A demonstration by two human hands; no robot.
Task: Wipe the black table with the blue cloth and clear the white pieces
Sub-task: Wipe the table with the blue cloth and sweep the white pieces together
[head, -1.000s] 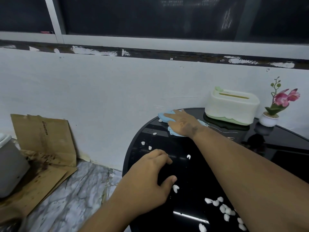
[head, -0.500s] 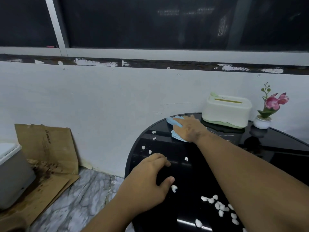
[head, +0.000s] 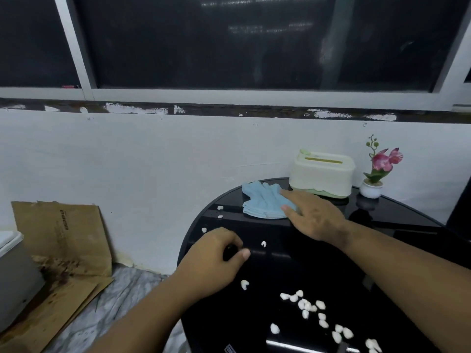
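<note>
My left hand (head: 216, 261) sits at about 9 o'clock on the black counter (head: 280, 271), fingers curled loosely inward with thumb and forefinger near each other; I cannot tell whether anything is pinched between them. White pieces (head: 305, 305) lie scattered at 5 o'clock, with a few strays near 10 o'clock. The blue cloth (head: 262, 200) lies crumpled at 12 o'clock. My right hand (head: 314, 217) is spread flat and open, fingertips touching the cloth's right edge, gripping nothing.
</note>
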